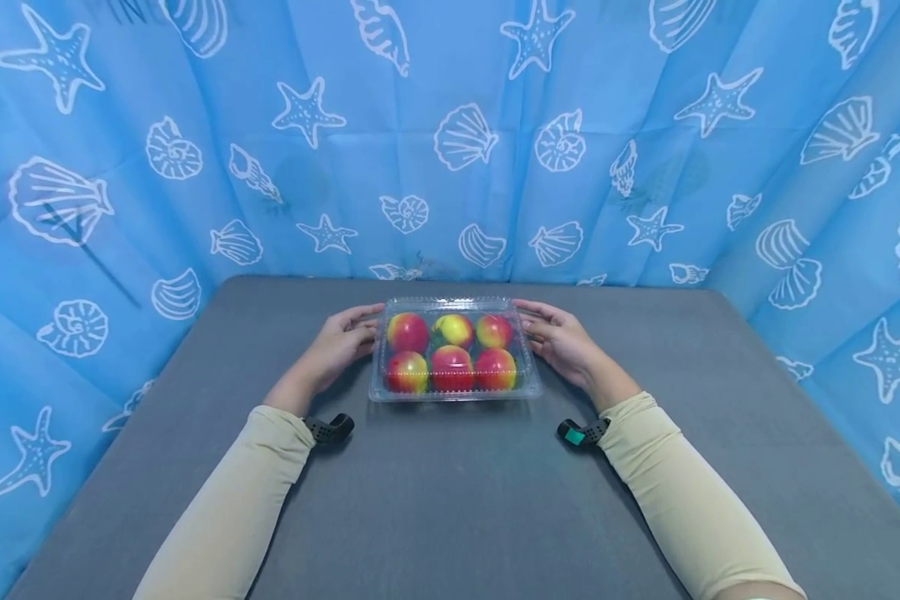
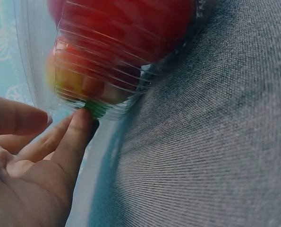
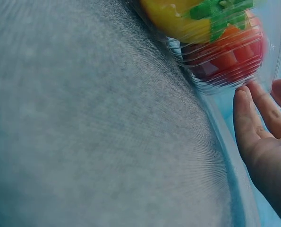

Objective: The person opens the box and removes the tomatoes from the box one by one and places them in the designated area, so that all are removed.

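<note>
A clear plastic clamshell box (image 1: 381, 388) lies on the grey table, its lid down over two rows of red-and-yellow apples (image 1: 452, 368). At its left side my left hand (image 1: 339, 342) touches the wall with extended fingers. My right hand (image 1: 564, 342) touches the opposite side in the same way. Low on the ribbed wall, the fingertips of the left hand (image 2: 41, 175) meet the plastic in the left wrist view. In the right wrist view, a green leaf (image 3: 220, 12) shows among the fruit, above the right hand's fingers.
The grey cloth-covered table (image 1: 450, 500) spreads around the box. A blue curtain (image 1: 435, 92) with white shells and starfish stands behind it and along both sides. Dark wrist devices (image 1: 330, 429) sit at both cuffs.
</note>
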The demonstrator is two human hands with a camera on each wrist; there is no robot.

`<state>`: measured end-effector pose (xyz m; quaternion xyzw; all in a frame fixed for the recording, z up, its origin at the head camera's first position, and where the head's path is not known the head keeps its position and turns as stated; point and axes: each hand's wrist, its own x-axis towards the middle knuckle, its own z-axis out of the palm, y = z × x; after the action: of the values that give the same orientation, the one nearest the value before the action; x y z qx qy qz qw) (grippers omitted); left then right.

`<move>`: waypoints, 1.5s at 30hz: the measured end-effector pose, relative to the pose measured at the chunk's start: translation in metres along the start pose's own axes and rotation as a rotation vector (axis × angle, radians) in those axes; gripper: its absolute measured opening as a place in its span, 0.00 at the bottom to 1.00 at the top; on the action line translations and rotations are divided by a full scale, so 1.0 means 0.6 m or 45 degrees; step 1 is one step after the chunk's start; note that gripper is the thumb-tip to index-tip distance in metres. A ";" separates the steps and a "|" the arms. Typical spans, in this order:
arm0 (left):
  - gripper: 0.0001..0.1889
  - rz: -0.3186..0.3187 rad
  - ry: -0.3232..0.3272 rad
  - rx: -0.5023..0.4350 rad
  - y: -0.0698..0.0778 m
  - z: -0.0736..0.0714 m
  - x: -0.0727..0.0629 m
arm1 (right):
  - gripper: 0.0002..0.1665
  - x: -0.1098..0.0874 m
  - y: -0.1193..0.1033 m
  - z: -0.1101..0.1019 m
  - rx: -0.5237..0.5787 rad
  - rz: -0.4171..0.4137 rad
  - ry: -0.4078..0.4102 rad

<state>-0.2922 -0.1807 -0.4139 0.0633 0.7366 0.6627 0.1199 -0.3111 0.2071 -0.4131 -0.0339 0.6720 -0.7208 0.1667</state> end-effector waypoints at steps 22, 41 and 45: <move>0.33 0.028 -0.086 -0.070 -0.008 -0.011 -0.006 | 0.37 -0.006 0.002 -0.002 0.061 -0.007 -0.078; 0.37 0.013 -0.218 -0.153 -0.013 -0.021 -0.009 | 0.39 -0.011 -0.003 0.003 0.147 0.040 -0.087; 0.38 0.011 -0.232 -0.156 -0.012 -0.020 -0.011 | 0.38 -0.012 -0.002 0.003 0.165 0.043 -0.060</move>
<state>-0.2888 -0.1946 -0.4192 0.1191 0.6804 0.6985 0.1869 -0.3041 0.2075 -0.4107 -0.0285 0.6204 -0.7588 0.1963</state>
